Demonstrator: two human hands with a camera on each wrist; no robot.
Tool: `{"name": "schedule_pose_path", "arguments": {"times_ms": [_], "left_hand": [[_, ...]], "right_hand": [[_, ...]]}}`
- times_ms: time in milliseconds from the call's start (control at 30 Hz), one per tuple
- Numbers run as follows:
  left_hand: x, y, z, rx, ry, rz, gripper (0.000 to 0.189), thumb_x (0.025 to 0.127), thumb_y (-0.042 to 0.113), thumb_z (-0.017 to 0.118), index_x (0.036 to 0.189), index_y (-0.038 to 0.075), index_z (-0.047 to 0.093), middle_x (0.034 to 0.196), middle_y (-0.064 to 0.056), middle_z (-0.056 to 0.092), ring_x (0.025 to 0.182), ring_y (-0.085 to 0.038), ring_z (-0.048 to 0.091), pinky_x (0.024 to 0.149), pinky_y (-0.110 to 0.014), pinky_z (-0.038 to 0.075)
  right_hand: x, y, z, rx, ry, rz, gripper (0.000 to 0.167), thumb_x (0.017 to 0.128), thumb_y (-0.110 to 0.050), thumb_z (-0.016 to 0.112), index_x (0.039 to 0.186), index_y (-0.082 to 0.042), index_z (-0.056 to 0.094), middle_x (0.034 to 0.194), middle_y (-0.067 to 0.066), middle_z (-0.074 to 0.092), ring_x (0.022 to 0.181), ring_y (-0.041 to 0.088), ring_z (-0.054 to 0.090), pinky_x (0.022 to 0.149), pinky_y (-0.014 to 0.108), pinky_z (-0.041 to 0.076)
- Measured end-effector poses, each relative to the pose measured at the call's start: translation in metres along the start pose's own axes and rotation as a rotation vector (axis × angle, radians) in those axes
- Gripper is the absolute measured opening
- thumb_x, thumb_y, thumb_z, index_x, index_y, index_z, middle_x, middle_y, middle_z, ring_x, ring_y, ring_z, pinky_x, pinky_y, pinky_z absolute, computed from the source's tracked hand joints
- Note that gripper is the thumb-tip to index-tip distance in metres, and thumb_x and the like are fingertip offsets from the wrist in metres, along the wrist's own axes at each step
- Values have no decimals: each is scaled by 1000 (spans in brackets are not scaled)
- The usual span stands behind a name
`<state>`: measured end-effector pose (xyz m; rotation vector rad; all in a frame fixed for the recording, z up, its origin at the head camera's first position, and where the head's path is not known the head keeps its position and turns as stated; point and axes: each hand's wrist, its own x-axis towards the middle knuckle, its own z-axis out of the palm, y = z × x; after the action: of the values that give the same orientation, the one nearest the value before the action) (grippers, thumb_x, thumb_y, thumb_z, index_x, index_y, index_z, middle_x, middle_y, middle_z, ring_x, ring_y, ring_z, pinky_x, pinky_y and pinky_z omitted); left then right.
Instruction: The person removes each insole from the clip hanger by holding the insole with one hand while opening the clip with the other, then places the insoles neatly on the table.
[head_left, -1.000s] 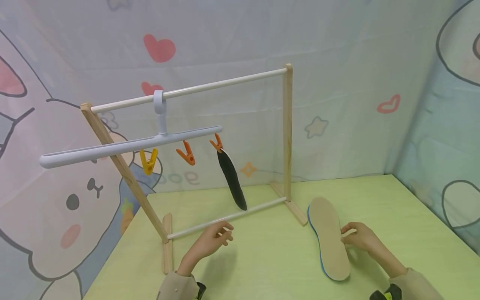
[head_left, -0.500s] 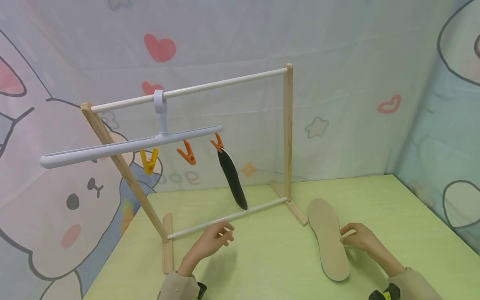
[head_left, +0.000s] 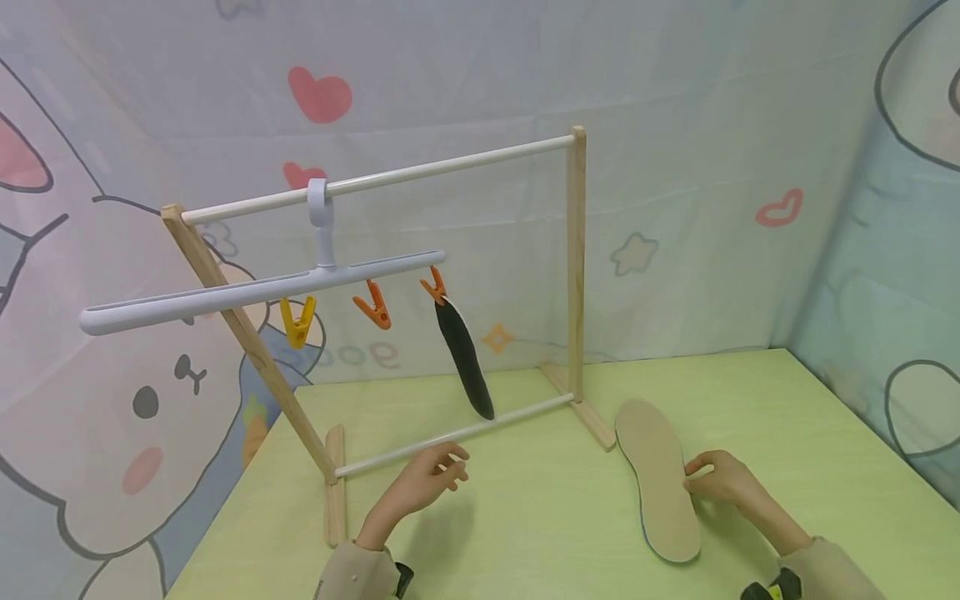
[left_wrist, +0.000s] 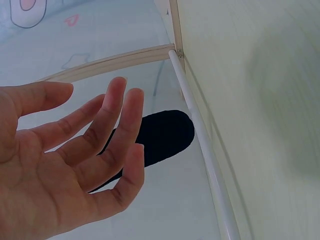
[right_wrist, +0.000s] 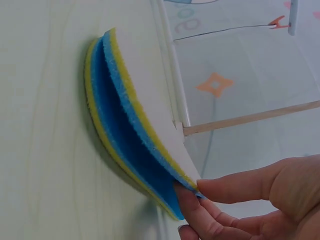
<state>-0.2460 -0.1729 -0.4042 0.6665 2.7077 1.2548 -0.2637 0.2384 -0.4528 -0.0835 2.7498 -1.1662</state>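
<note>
My right hand [head_left: 723,477] pinches the side edge of a beige-topped insole [head_left: 654,475] between thumb and fingers. In the right wrist view this upper insole [right_wrist: 150,110] shows yellow and blue layers and is lifted at a slant over a second insole [right_wrist: 102,120] with a blue upper face. That lower one lies on the table and is mostly hidden in the head view. My left hand [head_left: 429,479] hovers near the rack's lower bar, fingers loosely bent, holding nothing. Behind it a black insole [head_left: 463,358] hangs from an orange clip [head_left: 433,286].
A wooden rack [head_left: 576,267] with white bars stands on the green table [head_left: 540,533]. From its top bar hangs a pale hanger [head_left: 262,291], carrying a yellow clip [head_left: 297,323] and another orange clip [head_left: 373,307]. A printed cloth [head_left: 697,167] closes off the back.
The upper insole has tilted slightly in my right hand, so less blue shows along its left edge. My left hand and the rack stay where they were.
</note>
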Motion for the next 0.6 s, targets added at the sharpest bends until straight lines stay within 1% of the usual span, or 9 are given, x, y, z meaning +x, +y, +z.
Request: {"name": "schedule_pose_path", "arguments": {"times_ms": [100,167,300,433,533,600], "left_hand": [[0,0,0,3,0,4,21,92,8,45,106,-5,54,88,-21,64,69,-22,61,61,-25,49],[0,0,0,2,-2,5,21,92,7,45,106,-5,54,88,-21,63,68,-23,61,61,-25,49],[1,0,0,-1,-6,-1,21,92,8,45,106,-5,54,89,-21,63,70,-24,61,62,-27,49],[1,0,0,-7,-6,-10,22,92,9,45,106,-5,54,89,-21,63,72,-31,61,64,-33,50],[1,0,0,-13,-5,-13,22,92,10,45,106,-5,54,89,-21,63,73,-34,61,64,-34,50],[1,-1,0,-10,-4,-13,22,92,10,45,106,-4,54,88,-21,64,73,-34,61,63,-32,50]], "right_hand": [[0,1,1,-13,0,-1,31,77,-12,60,98,11,56,112,41,45,98,52,46,75,57,42],[0,2,1,-22,-3,-4,31,77,-12,60,98,11,56,113,42,43,100,55,44,76,59,41],[-2,2,1,-43,-1,-5,31,77,-12,61,98,11,56,114,42,43,101,56,42,77,61,40],[-3,1,2,-61,1,7,32,76,-14,62,97,10,57,114,42,43,102,58,40,78,63,39],[-3,1,2,-78,2,18,32,76,-16,62,97,9,57,115,43,42,103,59,40,78,63,39],[-4,1,2,-92,6,23,32,75,-17,63,96,8,58,115,42,43,103,58,41,78,62,39]]}}
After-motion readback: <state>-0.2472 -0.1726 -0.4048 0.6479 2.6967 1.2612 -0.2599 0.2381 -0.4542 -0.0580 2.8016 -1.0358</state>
